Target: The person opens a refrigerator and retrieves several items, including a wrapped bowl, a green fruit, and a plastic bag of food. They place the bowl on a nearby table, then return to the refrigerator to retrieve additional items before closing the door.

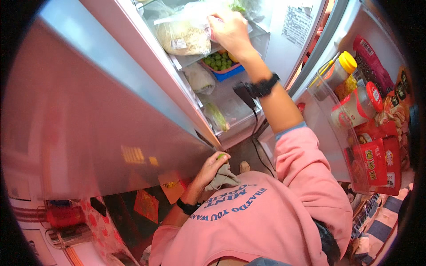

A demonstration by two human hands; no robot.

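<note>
My right hand (229, 31) reaches into the open refrigerator, its fingers closed on the edge of a clear plastic bag on the upper shelf. Beside it lies a clear bag of pale noodle-like food (184, 36) with a label. Low in front of my body, my left hand (214, 166) holds a grey-beige cloth (223, 178) together with a small green round item (222, 156), partly hidden by the fingers. Below the upper shelf, a pink and blue basket (229, 72) holds small green fruits (218, 61) and something orange.
A wrapped pale bundle (199, 79) and a long green vegetable (215, 116) lie lower inside. The opened door's rack (336, 109) at right bears jars and red packets (372, 163). A closed door panel (93, 109) fills the left. A black cable (255, 133) hangs near my right wrist.
</note>
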